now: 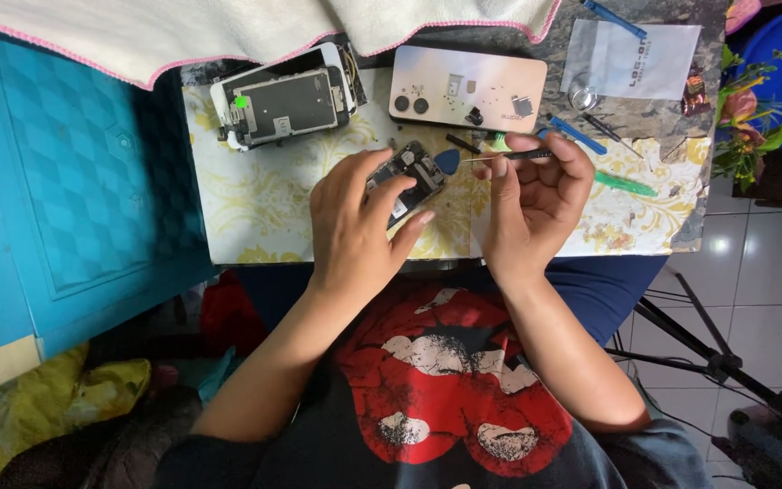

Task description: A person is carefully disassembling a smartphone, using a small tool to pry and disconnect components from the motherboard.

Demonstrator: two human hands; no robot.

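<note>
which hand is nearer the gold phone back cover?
Right. The right hand, pinching a thin screwdriver, sits just below the gold phone back cover. The left hand grips the opened phone, lower and further left.

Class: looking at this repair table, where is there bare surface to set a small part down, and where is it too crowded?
Bare cloth lies at the table's near left, bordered by the screen assembly, the left hand and the table edge. A smaller patch sits near right, beyond the right hand. The far strip around the gold phone back and blue tools is crowded.

Bare cloth (264, 213) left of opened phone (406, 181)
</note>
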